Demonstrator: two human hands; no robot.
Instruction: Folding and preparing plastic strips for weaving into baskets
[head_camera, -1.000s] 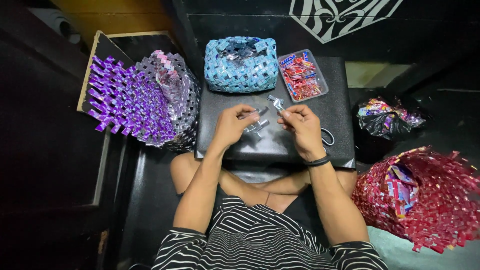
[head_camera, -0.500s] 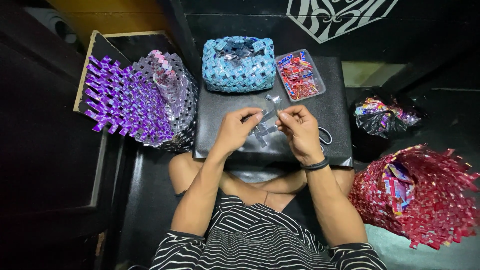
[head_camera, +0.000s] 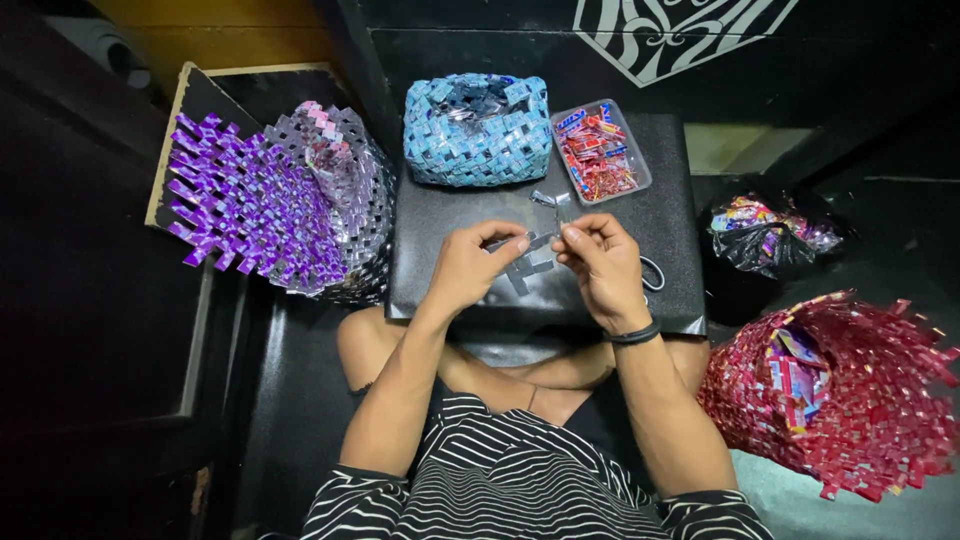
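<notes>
A spiky purple woven basket (head_camera: 262, 205) sits far left, a blue woven basket (head_camera: 478, 128) and a clear tray (head_camera: 602, 150) of red wrappers behind the black board (head_camera: 450, 215). Over it, left hand (head_camera: 465, 265) and right hand (head_camera: 605, 265) pinch a silver folded-wrapper chain (head_camera: 535, 255). A red basket (head_camera: 840, 395) holding wrappers stands right.

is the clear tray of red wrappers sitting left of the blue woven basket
No, the clear tray of red wrappers sits just to the right of the blue woven basket.
</notes>
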